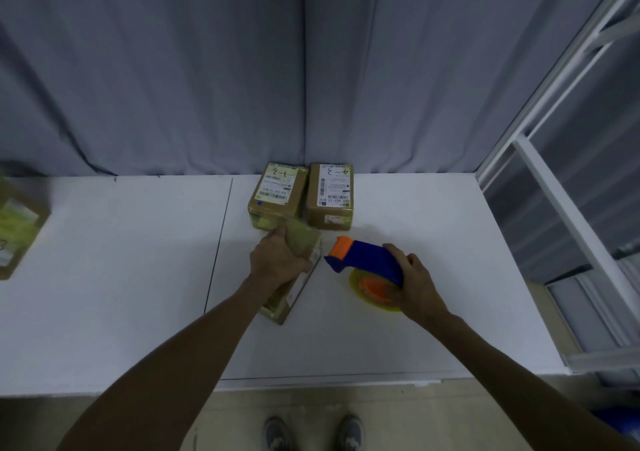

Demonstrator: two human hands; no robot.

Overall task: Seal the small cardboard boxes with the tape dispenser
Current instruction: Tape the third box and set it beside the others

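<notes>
Four boxes [330, 194]; one tape dispenser [363, 260]; two hands [277, 260]

A grey curtain [173, 69] hangs behind the far edge of the white tabletop [104, 294], which a dark seam [221, 239] crosses. A white rack [554, 208] stands off the right edge. Grey shoes [277, 433] stand on beige floor [433, 416] below the near edge.
</notes>
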